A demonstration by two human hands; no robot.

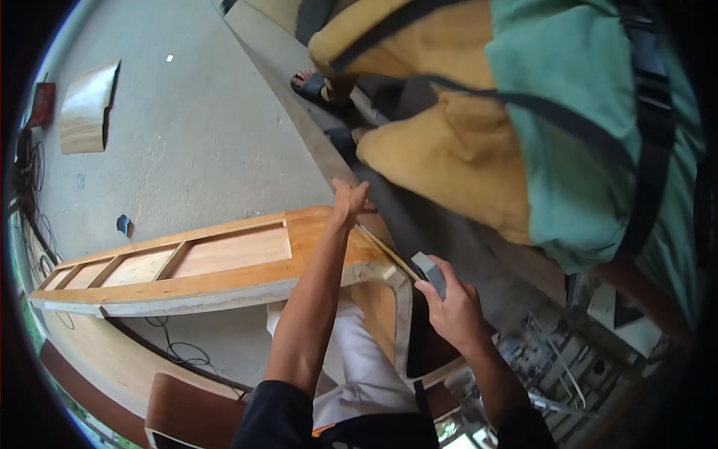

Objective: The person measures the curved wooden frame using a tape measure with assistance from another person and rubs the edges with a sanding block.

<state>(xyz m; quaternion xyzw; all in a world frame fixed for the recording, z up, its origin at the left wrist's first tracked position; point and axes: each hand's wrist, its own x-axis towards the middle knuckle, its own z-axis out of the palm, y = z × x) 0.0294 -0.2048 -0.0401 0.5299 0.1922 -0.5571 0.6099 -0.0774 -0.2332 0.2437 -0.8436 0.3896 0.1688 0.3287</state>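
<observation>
My right hand (452, 303) is closed round the grey case of a tape measure (429, 274). Its yellow blade (389, 253) runs out along the end of a long wooden frame (308, 233) toward my left hand (351, 200). That hand, with the arm stretched forward, is closed at the far end of the blade, by the frame's corner; the fingertips are partly hidden. The frame has orange-brown faces, a whitish edge and several recessed panels. Below the blade, its end has a rounded, pale-edged opening.
Another person in yellow-brown trousers (449, 150) and a green top stands close at the right. A curved wooden sheet (88, 108) lies on the concrete floor (202, 127). Black cables (187, 352) lie beneath the frame. A brown curved piece (191, 411) stands at the lower left.
</observation>
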